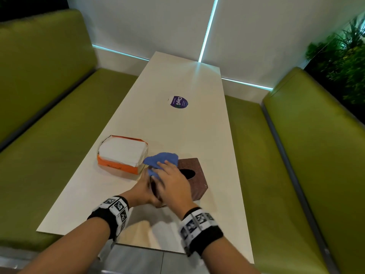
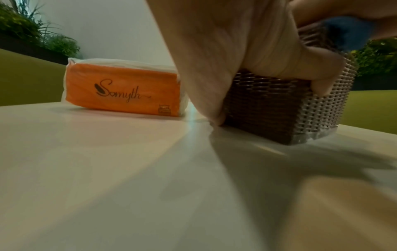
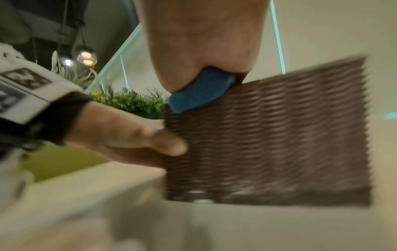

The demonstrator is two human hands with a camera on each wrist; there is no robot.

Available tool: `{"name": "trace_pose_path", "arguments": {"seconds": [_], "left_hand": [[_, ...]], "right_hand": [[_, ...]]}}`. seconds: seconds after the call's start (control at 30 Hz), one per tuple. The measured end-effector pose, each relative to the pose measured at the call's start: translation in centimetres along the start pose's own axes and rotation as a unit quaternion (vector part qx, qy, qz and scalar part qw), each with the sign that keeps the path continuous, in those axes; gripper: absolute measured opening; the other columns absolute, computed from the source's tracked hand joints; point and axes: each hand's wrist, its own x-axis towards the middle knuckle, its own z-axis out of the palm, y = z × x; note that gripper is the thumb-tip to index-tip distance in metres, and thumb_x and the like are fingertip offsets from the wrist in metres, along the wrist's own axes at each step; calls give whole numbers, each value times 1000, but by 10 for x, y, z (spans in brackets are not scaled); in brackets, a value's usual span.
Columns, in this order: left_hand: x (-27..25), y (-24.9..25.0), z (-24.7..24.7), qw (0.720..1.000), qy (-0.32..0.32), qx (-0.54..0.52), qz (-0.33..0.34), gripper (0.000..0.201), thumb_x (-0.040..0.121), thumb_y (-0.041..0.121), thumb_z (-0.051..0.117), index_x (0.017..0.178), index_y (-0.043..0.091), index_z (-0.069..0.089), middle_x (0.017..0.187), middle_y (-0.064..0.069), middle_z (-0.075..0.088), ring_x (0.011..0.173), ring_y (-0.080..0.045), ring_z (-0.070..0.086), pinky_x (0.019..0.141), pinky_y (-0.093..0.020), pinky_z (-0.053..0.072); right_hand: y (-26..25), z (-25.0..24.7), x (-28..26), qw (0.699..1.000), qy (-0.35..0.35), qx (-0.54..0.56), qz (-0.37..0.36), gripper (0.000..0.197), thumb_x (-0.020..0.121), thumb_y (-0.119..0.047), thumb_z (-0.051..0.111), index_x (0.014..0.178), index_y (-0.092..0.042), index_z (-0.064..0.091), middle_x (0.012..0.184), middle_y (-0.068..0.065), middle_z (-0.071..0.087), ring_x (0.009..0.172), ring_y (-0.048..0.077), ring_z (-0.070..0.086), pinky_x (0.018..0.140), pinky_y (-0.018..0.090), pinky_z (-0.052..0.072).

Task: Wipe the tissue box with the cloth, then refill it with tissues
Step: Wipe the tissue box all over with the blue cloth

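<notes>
A brown woven tissue box (image 1: 195, 180) with a dark oval opening on top stands on the white table (image 1: 177, 125). My left hand (image 1: 145, 189) grips its near left corner; in the left wrist view the thumb (image 2: 311, 74) curls over the box (image 2: 279, 110). My right hand (image 1: 169, 175) lies on the box's top left edge and holds a blue cloth (image 1: 161, 159) against it. In the right wrist view the cloth (image 3: 199, 91) bulges from under the palm onto the box (image 3: 279, 135). An orange tissue pack (image 1: 122, 155) lies just left of the box.
A round purple sticker (image 1: 178, 102) sits farther up the table. Green padded benches (image 1: 49, 135) run along both long sides. A white wall closes the far end, and plants (image 1: 343, 56) stand at the back right.
</notes>
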Motion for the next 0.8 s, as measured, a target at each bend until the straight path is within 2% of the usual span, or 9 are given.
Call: {"name": "trace_pose_path", "arguments": {"seconds": [0.07, 0.2, 0.33, 0.4, 0.43, 0.5, 0.57, 0.67, 0.8], "left_hand": [[2, -9, 1, 998, -7, -55, -41, 119, 42, 26, 91, 135, 27, 18, 134, 1, 34, 127, -12, 42, 99, -6, 36], [-1, -5, 1, 999, -8, -27, -32, 138, 36, 30, 94, 144, 31, 9, 141, -2, 29, 136, -16, 35, 114, -38, 36], [5, -7, 5, 998, -19, -26, -57, 123, 56, 26, 86, 149, 6, 8, 147, -5, 26, 132, -9, 31, 109, -12, 27], [-2, 6, 3, 995, -46, -42, -83, 86, 71, 19, 77, 139, 1, 28, 137, -14, 43, 123, 7, 43, 99, -3, 30], [-2, 6, 4, 997, -40, -35, -61, 89, 61, 24, 81, 132, 4, 32, 128, -13, 48, 119, 16, 44, 98, -3, 32], [0, -1, 2, 998, -7, -35, -47, 126, 37, 34, 92, 140, 11, 22, 133, -9, 39, 128, 3, 41, 108, -17, 34], [-2, -11, 3, 999, 0, -36, -29, 142, 34, 43, 97, 146, 28, 10, 142, -2, 30, 138, -15, 34, 115, -39, 33], [-3, -6, 1, 998, -13, -49, -24, 142, 35, 47, 96, 144, 39, 6, 145, 2, 27, 141, -17, 31, 116, -48, 32], [-2, -5, -1, 997, -30, -63, -27, 141, 38, 38, 98, 145, 38, 6, 145, 2, 27, 140, -15, 31, 117, -47, 30]], "right_hand": [[35, -12, -1, 999, 23, 4, 43, 45, 94, -34, 33, 125, -21, 63, 141, 0, 54, 139, 18, 39, 116, 33, 30], [62, -25, -4, 976, 115, 8, 185, 36, 102, -23, 41, 134, -14, 55, 147, 2, 46, 137, 8, 33, 110, 6, 12], [-8, 3, -13, 993, 60, 18, 98, 33, 94, -22, 48, 118, -8, 66, 130, 9, 61, 129, 24, 49, 111, 32, 33], [-11, 14, -22, 999, 26, 17, 40, 34, 90, -29, 46, 107, -14, 71, 121, 4, 67, 125, 21, 53, 108, 29, 31], [-3, 11, -25, 999, 27, 15, 35, 36, 91, -31, 44, 109, -15, 70, 124, 3, 66, 127, 19, 52, 110, 24, 26], [28, -10, -31, 996, 43, 15, 73, 36, 98, -26, 40, 124, -16, 63, 140, 2, 54, 138, 16, 39, 112, 11, 9], [59, -28, -37, 987, 57, 73, 130, 35, 102, -13, 41, 133, -13, 55, 146, 2, 44, 141, 10, 29, 106, -3, 1], [82, -45, -40, 943, 125, 163, 261, 30, 102, -16, 43, 124, -9, 61, 128, 9, 60, 117, 16, 55, 94, 10, 35], [103, -53, -55, 807, 169, 370, 429, 31, 100, -36, 44, 111, -16, 65, 112, 9, 68, 106, 26, 63, 92, 36, 49]]}}
